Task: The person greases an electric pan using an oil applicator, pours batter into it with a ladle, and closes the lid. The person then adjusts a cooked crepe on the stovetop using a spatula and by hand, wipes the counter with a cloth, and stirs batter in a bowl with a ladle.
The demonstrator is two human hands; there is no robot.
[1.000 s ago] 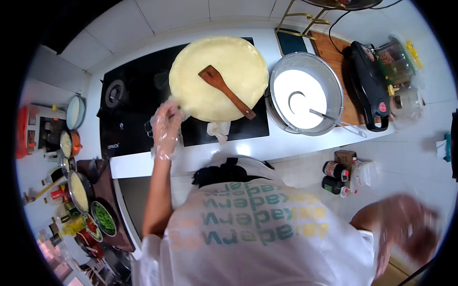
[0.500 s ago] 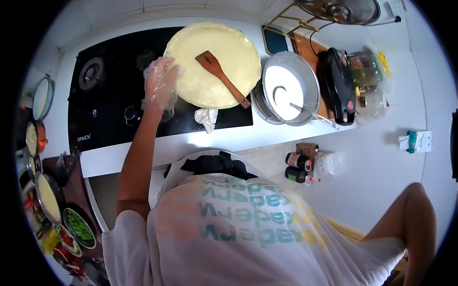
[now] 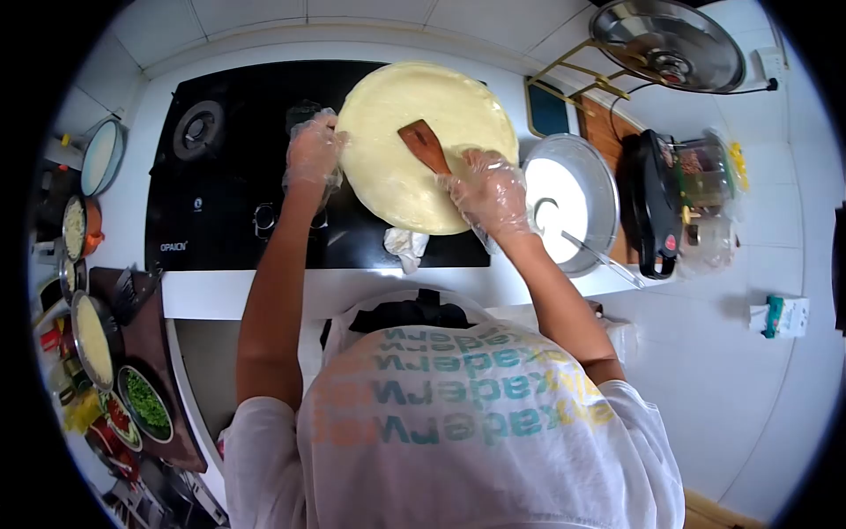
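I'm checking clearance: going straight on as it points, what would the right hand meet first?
Besides the spatula it seems to hold, probably the pale pancake ahead; with depth unclear, the right hand might skim above.

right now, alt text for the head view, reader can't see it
Pale round pancake over a black stove: a gloved right hand at the handle of a wooden spatula, a gloved left hand at the pancake's edge. A bowl of white liquid stands to the right.

A kitchen, judging by the black hob (image 3: pixel 242 181), tiled wall (image 3: pixel 256 18) and, near the distorted edge, apparently a pale pan (image 3: pixel 102 159).
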